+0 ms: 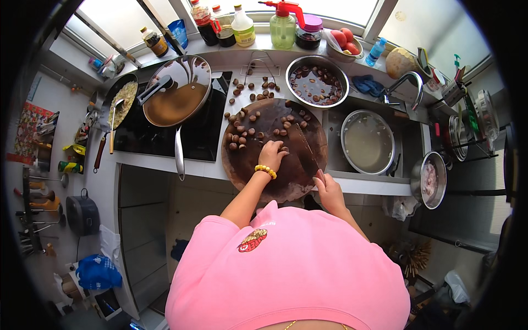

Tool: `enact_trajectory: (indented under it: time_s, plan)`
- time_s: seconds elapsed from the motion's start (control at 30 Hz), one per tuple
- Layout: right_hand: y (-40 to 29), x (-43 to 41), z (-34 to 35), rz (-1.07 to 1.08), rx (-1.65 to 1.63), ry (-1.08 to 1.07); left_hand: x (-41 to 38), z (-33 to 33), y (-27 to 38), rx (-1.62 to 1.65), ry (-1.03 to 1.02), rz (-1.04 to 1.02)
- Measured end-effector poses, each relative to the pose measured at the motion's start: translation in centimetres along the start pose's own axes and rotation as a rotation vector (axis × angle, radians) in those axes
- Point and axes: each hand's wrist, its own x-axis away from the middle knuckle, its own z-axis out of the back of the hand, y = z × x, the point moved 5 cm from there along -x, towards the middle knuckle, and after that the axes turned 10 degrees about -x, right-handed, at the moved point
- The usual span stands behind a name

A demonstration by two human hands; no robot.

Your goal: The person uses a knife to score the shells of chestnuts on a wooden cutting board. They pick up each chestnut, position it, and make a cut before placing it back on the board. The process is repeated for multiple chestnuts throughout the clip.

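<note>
A round wooden chopping board (284,181) lies before me at the counter edge. My left hand (272,154) is over its middle, the fingertips closed around a chestnut (284,149) that is partly hidden. On the board's right side my right hand (330,189) grips the handle of a cleaver (303,148), whose dark blade points away from me, low over the wood. Loose chestnuts (241,138) are scattered on the board's left and far parts. More chestnuts (262,96) lie on the white counter behind it. A steel bowl (346,78) beyond the board holds chestnuts in dark liquid.
Left of the board, a lidded pan (177,93) sits on the black cooktop (198,144), its handle jutting over the front edge. A basin of cloudy water (367,142) stands in the sink at right. A bowl of raw meat (429,179) rests at the counter's right end.
</note>
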Motion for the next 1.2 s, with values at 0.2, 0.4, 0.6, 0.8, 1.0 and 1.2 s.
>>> enact_trajectory:
  time_s: [0.2,0.4,0.6,0.8,1.0,1.2]
  plan:
    - [-3.0,-0.6,-0.7,-0.001,0.021,-0.019,2.6,3.1,-1.7,0.060,-0.005,0.166]
    - [-2.0,-1.9,-4.9,-0.036,0.194,-0.098,3.9,4.3,-2.5,0.155,0.049,0.245]
    - [-1.7,-1.7,-4.4,-0.036,0.077,-0.032,4.1,2.5,-4.2,0.416,-0.005,0.486]
    - [-0.3,-1.5,-4.2,-0.045,-0.161,-0.064,2.7,-2.3,-1.2,1.217,-0.350,0.766]
    - [0.8,-0.9,-1.5,-0.249,-0.463,-0.085,1.1,-3.2,0.5,1.041,-0.392,0.473]
    - [-0.2,-2.4,8.8,-0.185,-0.544,0.199,-6.2,-1.4,1.5,0.687,-0.280,0.325]
